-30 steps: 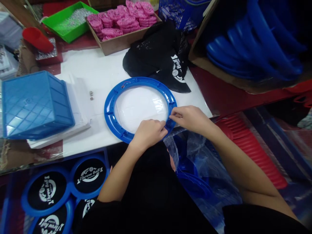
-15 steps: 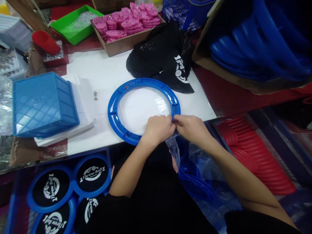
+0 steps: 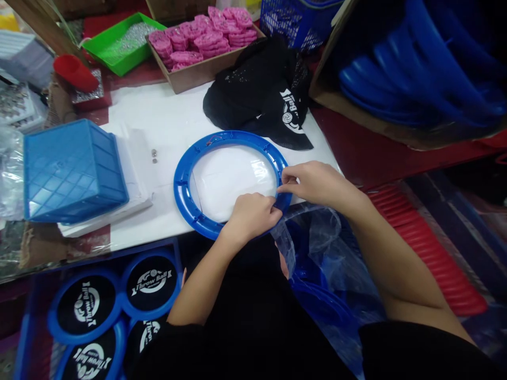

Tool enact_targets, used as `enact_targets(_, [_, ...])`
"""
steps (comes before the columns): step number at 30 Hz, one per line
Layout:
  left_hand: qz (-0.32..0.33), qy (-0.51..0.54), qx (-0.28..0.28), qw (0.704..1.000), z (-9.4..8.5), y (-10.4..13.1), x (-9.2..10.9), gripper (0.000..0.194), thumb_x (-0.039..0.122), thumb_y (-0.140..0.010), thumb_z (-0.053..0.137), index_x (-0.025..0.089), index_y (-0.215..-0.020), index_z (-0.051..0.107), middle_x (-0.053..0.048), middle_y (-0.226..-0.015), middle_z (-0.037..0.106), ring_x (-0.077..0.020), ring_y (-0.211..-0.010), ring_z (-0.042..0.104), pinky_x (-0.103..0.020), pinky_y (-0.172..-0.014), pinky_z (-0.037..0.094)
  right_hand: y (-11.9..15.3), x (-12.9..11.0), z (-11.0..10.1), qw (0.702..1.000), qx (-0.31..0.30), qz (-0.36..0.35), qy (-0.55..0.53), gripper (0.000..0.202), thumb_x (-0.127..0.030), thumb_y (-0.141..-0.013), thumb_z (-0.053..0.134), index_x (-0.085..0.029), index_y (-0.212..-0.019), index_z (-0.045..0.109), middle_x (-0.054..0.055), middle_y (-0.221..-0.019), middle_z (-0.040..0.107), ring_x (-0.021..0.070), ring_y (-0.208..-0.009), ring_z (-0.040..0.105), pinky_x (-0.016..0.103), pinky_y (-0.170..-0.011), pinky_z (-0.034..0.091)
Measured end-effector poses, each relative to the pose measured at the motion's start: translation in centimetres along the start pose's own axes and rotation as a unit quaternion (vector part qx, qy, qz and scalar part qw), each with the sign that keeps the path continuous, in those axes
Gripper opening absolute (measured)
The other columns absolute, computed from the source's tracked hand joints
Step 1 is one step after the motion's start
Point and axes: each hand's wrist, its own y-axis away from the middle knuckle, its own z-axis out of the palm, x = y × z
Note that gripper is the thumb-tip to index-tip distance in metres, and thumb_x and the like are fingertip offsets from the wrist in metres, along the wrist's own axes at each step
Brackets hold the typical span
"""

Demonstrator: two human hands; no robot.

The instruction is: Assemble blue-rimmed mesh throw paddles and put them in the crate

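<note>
A glossy blue plastic ring lies flat on the white sheet covering the desk, at its near edge. The left hand curls its fingers around the ring's near right part, gripping it. The right hand bends its fingers at the right rim; whether they pinch something, I cannot tell. Black mesh fabric with white print lies just beyond the ring; 2 small silvery pieces sit to its left.

clothing: black | left sleeve: black, short | right sleeve: black, short | left hand, right hand: bare
</note>
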Motion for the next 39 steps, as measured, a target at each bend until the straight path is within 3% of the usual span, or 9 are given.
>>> enact_targets(5, [0.019,-0.002,-0.006,1.0,-0.3,0.4,-0.9,0.032,0.029,-0.096,0.046,0.019,-0.095,0.076,-0.011,-0.09,0.077,-0.0269,-0.083,0.072,-0.035,-0.073,0.049,1.4,-0.2,1.4,0.996,0.006,0.071,-0.055,0.016,-0.035,-0.091,0.071,-0.025,-0.08,0.067,-0.001,-0.077,0.07,0.018,-0.072,0.058,0.03,-0.063,0.031])
enact_targets(9, [0.041,0.021,-0.042,0.998,-1.3,1.2,-1.5,0.031,0.033,-0.101,0.045,0.019,-0.093,0.071,-0.009,-0.09,0.076,-0.025,-0.084,0.072,-0.034,-0.074,0.05,2.4,-0.8,2.8,0.993,0.036,0.1,-0.048,0.02,-0.036,-0.092,0.069,-0.024,-0.077,0.063,0.0,-0.073,0.068,0.0181,-0.067,0.056,0.03,-0.06,0.027])
enact_targets(12, [0.012,0.042,-0.034,0.998,-1.7,1.7,-0.5,0.03,0.037,-0.105,0.044,0.017,-0.105,0.066,-0.011,-0.104,0.075,-0.0258,-0.093,0.072,-0.034,-0.077,0.052,3.1,-1.6,3.8,0.993,0.053,0.108,-0.019,0.02,-0.034,-0.094,0.064,-0.024,-0.078,0.059,0.001,-0.072,0.066,0.0186,-0.066,0.055,0.031,-0.059,0.023])
enact_targets(15, [-0.049,0.02,-0.011,0.999,-1.0,1.3,1.4,0.027,0.028,-0.104,0.042,0.014,-0.115,0.062,-0.015,-0.112,0.072,-0.029,-0.102,0.071,-0.036,-0.08,0.054,3.8,-2.6,4.3,0.993,0.042,0.114,0.002,0.019,-0.031,-0.095,0.057,-0.023,-0.077,0.056,0.002,-0.074,0.067,0.0191,-0.067,0.055,0.031,-0.058,0.021])
enact_targets(20, [-0.091,0.006,0.015,0.996,0.7,0.1,2.5,0.026,0.028,-0.105,0.039,0.014,-0.114,0.06,-0.015,-0.108,0.072,-0.0315,-0.102,0.071,-0.039,-0.079,0.055,3.9,-2.7,3.4,0.997,-0.017,0.074,0.013,0.018,-0.018,-0.091,0.051,-0.023,-0.074,0.055,0.002,-0.074,0.065,0.0182,-0.066,0.053,0.032,-0.058,0.02])
enact_targets(24, [-0.059,-0.017,0.005,0.998,0.7,0.1,1.6,0.026,0.025,-0.105,0.039,0.015,-0.112,0.062,-0.013,-0.107,0.074,-0.0303,-0.098,0.073,-0.038,-0.078,0.054,2.3,-0.5,0.9,0.989,-0.101,0.007,-0.111,0.012,-0.024,-0.09,0.06,-0.024,-0.079,0.066,-0.002,-0.068,0.065,0.017,-0.064,0.056,0.029,-0.062,0.033])
enact_targets(28, [-0.048,-0.023,0.009,0.999,0.6,0.6,1.1,0.024,0.024,-0.103,0.041,0.017,-0.11,0.063,-0.011,-0.103,0.076,-0.03,-0.095,0.074,-0.037,-0.075,0.053,0.2,0.8,-0.6,0.991,-0.011,-0.065,-0.116,0.016,-0.029,-0.092,0.062,-0.023,-0.082,0.072,0.002,-0.078,0.072,0.0189,-0.073,0.062,0.03,-0.069,0.04])
enact_targets(32, [-0.048,-0.021,0.013,0.999,0.8,0.9,0.8,0.023,0.023,-0.103,0.043,0.017,-0.107,0.064,-0.01,-0.099,0.076,-0.0287,-0.091,0.074,-0.036,-0.073,0.052,-0.9,0.6,0.0,0.991,0.019,-0.127,-0.042,0.014,-0.022,-0.092,0.06,-0.022,-0.083,0.072,0.003,-0.09,0.075,0.0198,-0.083,0.063,0.03,-0.074,0.038])
enact_targets(39, [-0.028,-0.012,0.011,0.999,0.5,1.5,0.2,0.023,0.024,-0.104,0.043,0.019,-0.105,0.065,-0.009,-0.097,0.077,-0.0265,-0.089,0.074,-0.034,-0.074,0.051,1.1,0.8,2.4,0.994,0.057,-0.054,-0.075,0.016,-0.032,-0.096,0.063,-0.023,-0.084,0.069,0.0,-0.082,0.07,0.0169,-0.075,0.06,0.029,-0.069,0.036])
